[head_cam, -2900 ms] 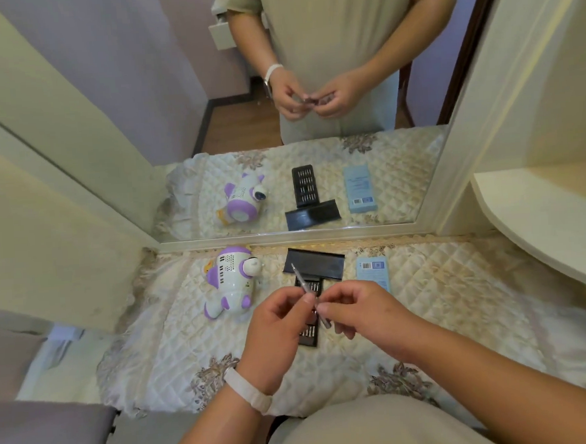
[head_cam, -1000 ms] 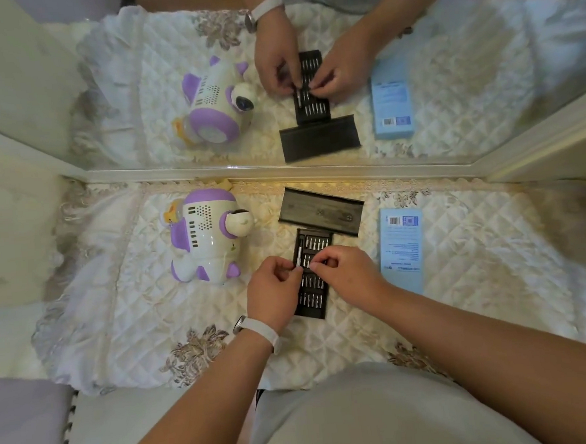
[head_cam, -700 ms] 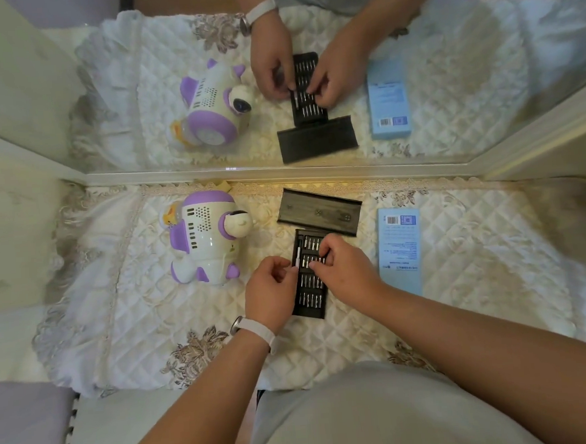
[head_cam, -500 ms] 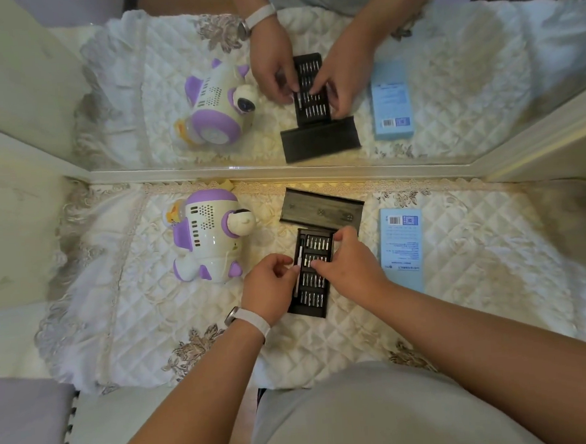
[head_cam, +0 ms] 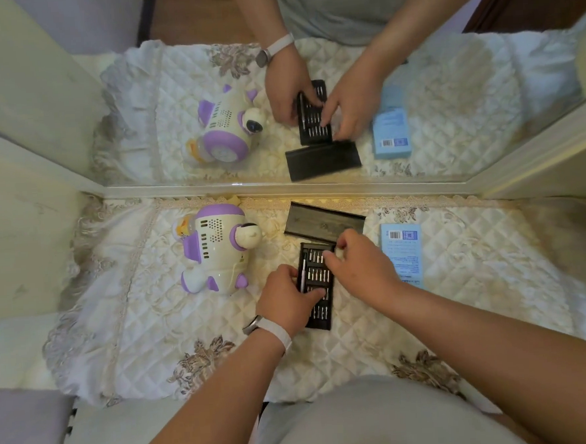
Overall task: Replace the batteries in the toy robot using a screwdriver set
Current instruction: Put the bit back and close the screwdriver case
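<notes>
A: Two hands at bit tray (head_cam: 321, 318): left hand (head_cam: 284, 303) grips its edge, right hand (head_cam: 359, 265) fingertips (head_cam: 326, 254) curled on top row, pinch unclear.
B: Toy robot (head_cam: 214, 250) lies just left, untouched. Bits (head_cam: 317, 274) look tiny, slick, stiff; pinch one by its shank.

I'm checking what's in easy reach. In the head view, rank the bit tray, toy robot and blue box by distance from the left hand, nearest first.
1. The bit tray: in the middle, and the left hand holds it.
2. The toy robot: up and to the left, not touching.
3. The blue box: on the right, beyond the right hand.
</notes>
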{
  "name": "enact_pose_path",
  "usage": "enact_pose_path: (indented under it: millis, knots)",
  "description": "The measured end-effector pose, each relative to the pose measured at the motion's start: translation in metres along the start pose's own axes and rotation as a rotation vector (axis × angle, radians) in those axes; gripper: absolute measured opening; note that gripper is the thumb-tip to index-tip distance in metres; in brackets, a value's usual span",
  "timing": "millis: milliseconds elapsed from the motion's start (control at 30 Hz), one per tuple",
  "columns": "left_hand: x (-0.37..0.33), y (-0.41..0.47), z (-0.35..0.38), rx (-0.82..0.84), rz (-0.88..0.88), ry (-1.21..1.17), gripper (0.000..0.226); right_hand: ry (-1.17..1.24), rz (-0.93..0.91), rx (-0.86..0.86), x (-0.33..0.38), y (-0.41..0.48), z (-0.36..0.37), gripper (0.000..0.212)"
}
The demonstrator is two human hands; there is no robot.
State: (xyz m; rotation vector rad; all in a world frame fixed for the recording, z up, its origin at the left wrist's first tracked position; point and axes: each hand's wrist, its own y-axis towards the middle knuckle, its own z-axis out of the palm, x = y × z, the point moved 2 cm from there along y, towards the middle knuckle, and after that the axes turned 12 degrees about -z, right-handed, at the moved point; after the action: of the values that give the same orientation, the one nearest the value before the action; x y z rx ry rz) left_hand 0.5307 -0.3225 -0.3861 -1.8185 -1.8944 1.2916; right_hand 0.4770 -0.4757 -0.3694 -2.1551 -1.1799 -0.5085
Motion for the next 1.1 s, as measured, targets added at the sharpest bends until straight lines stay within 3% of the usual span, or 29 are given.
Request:
enact_pose_path:
  millis: [100, 233, 333, 467, 600, 733, 900, 1100]
  knots:
    - [-0.004, -0.003, -0.001, -0.017, -0.03, 0.034, 0.041, -0.168, -0.21, -0.128, -0.002, 0.015, -0.014, 0.037]
    - [-0.005, -0.005, -0.004, 0.0, -0.043, 0.048, 0.046, -0.316, -0.328, 0.077, -0.005, 0.044, -0.023, 0.061]
    - [-0.002, -0.004, -0.006, 0.064, -0.034, -0.08, 0.049, -0.399, -0.357, 0.159, -0.006, 0.059, -0.027, 0.051]
    - [0.007, -0.005, -0.012, 0.149, -0.036, -0.158, 0.02, -0.27, -0.252, 0.216, -0.006, 0.068, -0.029, 0.037]
    - [0.012, -0.012, -0.02, 0.14, -0.09, -0.275, 0.017, 0.0, -0.18, 0.258, 0.001, 0.06, -0.033, 0.013]
    - [0.011, -0.029, -0.03, 0.117, -0.08, -0.394, 0.027, 0.381, -0.043, 0.212, -0.001, 0.031, -0.041, 0.015]
    - [-0.002, -0.057, -0.043, 0.072, 0.023, -0.48, 0.029, 1.212, 0.178, 0.167, -0.006, -0.019, -0.056, 0.043]
    - [-0.041, -0.099, -0.068, 0.029, 0.113, -0.678, 0.027, 1.723, 0.156, 0.19, -0.005, -0.063, -0.084, 0.056]
